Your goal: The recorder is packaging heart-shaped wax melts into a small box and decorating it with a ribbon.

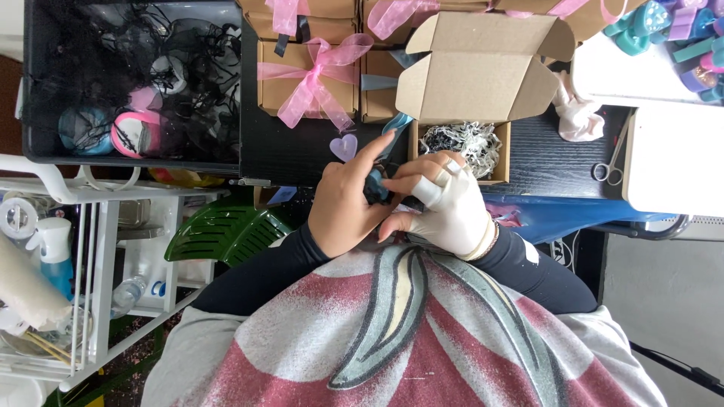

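Beside a black bin of netted trinkets (132, 83), the left hand (343, 203) and the white-gloved right hand (449, 207) pinch a small blue-and-black item (375, 185) together, held close below an open cardboard box (471, 113) lined with shredded paper; scissors (612, 162) lie farther right.

Both hands meet close in front of the chest.

The left hand (348, 203) is bare, its forefinger stretched up and forward, the other fingers curled inward. The right hand (446, 202) wears a pale glove, fingers bent toward the left, fingertips touching it. Dark sleeves cover both forearms, elbows drawn back.
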